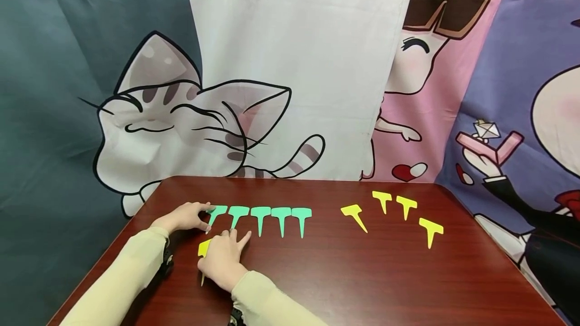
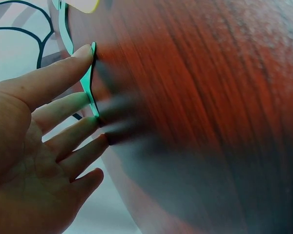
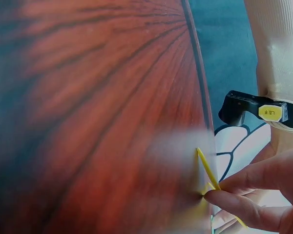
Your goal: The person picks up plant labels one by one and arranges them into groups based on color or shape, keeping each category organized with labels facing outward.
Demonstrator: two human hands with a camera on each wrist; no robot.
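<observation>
At the left end of a row, a green T-shaped plant label (image 1: 219, 210) lies on the table under my left hand (image 1: 183, 216). In the left wrist view, that hand's thumb and nearly straight fingers touch this green label (image 2: 91, 87) along its length. Nearer the front, my right hand (image 1: 224, 260) pinches a yellow T-shaped plant label (image 1: 204, 248) between thumb and finger. The right wrist view shows the yellow label (image 3: 208, 168) edge-on, tilted against the tabletop, partly covered by the fingers. Several more green labels (image 1: 260, 213) continue the row rightward, stems toward me.
On the right of the brown table (image 1: 344, 275), several loose yellow labels (image 1: 430, 226) lie scattered at differing angles. A cartoon-printed cloth (image 1: 294, 64) hangs behind the table's far edge. A black strap with a camera (image 3: 244, 106) sits on the left wrist.
</observation>
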